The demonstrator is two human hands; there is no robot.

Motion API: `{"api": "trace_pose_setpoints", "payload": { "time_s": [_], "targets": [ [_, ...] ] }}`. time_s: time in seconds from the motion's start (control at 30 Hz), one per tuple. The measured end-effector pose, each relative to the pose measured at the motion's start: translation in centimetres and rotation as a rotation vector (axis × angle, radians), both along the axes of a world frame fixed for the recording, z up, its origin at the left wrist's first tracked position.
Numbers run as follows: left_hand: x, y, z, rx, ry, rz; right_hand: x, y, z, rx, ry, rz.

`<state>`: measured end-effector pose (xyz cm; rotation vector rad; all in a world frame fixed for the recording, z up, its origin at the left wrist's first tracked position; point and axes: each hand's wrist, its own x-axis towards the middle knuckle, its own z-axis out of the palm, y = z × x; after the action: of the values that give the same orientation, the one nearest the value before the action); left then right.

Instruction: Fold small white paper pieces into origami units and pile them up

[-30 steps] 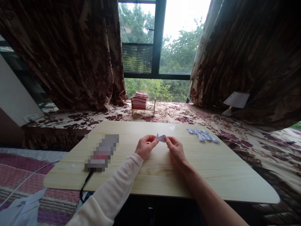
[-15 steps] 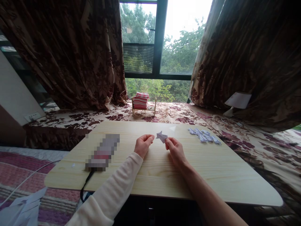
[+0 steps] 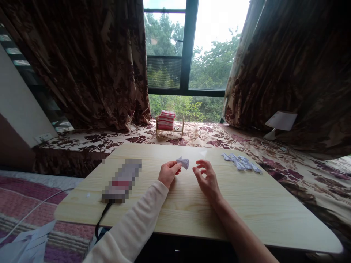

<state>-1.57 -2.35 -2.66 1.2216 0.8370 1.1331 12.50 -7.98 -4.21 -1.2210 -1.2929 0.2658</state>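
Between the thumb and fingers of my left hand (image 3: pixel 169 173) is a small folded white paper piece (image 3: pixel 183 163), pointed at its ends, held above the table. My right hand (image 3: pixel 205 177) is just to the right of it, fingers curved and apart, with nothing in them. Several similar folded paper pieces (image 3: pixel 241 163) lie in a cluster on the right far part of the wooden table (image 3: pixel 186 204).
A blurred-out rectangular object (image 3: pixel 123 180) with a black strap lies on the table's left side. Loose white paper sheets (image 3: pixel 26 243) rest on the striped bedspread. Beyond the table are a small rack with folded striped cloths (image 3: pixel 166 120) and a white lamp (image 3: pixel 281 121).
The folded paper has passed from my right hand to my left. My right fingers have let go and spread apart. The camera view has shifted slightly.
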Motion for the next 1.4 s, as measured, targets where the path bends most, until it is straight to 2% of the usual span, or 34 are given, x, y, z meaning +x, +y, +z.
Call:
{"api": "trace_pose_setpoints", "payload": {
  "time_s": [0.2, 0.6, 1.0, 1.2, 1.4],
  "targets": [
    [-0.18, -0.05, 0.03, -0.023, -0.033, -0.014, -0.35, -0.23, -0.24, 0.142, -0.276, 0.062],
    [-0.04, -0.2, 0.05, -0.068, -0.05, -0.109, -0.59, -0.37, 0.11, 0.208, -0.502, -0.043],
    [-0.03, -0.46, 0.18, -0.076, -0.056, -0.167, -0.41, -0.5, 0.27, 0.208, -0.481, -0.005],
    [-0.07, -0.59, 0.4, -0.087, -0.057, -0.176, -0.12, -0.14, -0.18, 0.187, -0.353, -0.026],
    [-0.03, -0.58, 0.59, -0.049, -0.057, -0.123, 0.15, 0.12, -0.49, 0.16, -0.248, -0.025]
  ]
}}
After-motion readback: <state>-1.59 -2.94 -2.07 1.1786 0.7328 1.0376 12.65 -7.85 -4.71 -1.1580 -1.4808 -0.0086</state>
